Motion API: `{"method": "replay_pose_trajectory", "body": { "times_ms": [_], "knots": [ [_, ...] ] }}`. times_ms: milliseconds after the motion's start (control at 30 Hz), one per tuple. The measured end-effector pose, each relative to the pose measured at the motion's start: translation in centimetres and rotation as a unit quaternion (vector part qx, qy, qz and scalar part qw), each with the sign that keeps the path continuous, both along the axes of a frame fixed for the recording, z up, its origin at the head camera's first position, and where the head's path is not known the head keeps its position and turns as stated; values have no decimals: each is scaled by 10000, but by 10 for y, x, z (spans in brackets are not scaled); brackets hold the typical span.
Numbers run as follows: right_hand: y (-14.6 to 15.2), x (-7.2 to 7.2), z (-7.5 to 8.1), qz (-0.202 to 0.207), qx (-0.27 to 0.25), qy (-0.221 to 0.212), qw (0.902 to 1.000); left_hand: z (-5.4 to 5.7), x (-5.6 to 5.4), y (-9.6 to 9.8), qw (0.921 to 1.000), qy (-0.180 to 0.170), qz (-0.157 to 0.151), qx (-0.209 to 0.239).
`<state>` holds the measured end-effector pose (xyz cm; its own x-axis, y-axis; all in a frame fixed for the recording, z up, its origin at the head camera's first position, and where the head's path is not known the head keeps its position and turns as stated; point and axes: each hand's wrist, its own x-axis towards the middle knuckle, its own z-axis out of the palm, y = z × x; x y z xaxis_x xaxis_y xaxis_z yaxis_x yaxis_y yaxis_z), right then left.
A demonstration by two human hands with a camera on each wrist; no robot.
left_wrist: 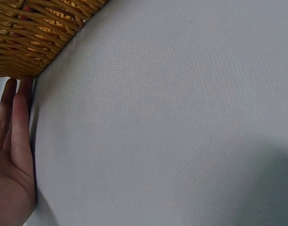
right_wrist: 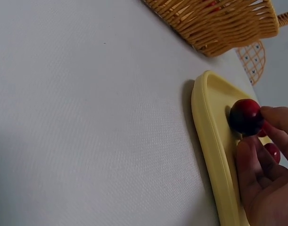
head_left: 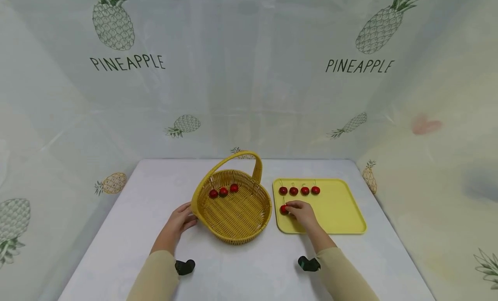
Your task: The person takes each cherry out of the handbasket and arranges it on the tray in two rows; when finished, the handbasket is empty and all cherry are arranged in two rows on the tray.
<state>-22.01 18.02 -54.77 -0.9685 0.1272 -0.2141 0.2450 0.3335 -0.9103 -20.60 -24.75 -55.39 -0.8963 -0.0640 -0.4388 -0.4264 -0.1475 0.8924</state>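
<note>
Cherry point(head_left: 283, 210) pinched in right hand point(head_left: 304, 213), straight-fingered left hand point(head_left: 180, 219) touching basket point(head_left: 233, 216)

Basket point(head_left: 233, 214) and tray point(head_left: 338, 210) on white table point(head_left: 241, 273)

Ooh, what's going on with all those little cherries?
A person's right hand is pinching one red cherry at the left side of a yellow tray. Four other cherries sit in a row near the tray's far edge. The left hand touches the side of a woven basket, and three cherries lie inside it.
</note>
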Motion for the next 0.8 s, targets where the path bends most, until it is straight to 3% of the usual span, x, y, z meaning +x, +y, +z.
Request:
{"method": "replay_pose_trajectory", "body": {
  "times_ms": [300, 800],
  "knots": [
    [0, 3, -4, -81, -136, -19, 9999, -6, -1, -2, 9999, -74, -59, 34],
    [0, 5, -8, -173, -83, 91, 9998, 0, -3, -2, 9999, -104, -47, 8]
  ]
}}
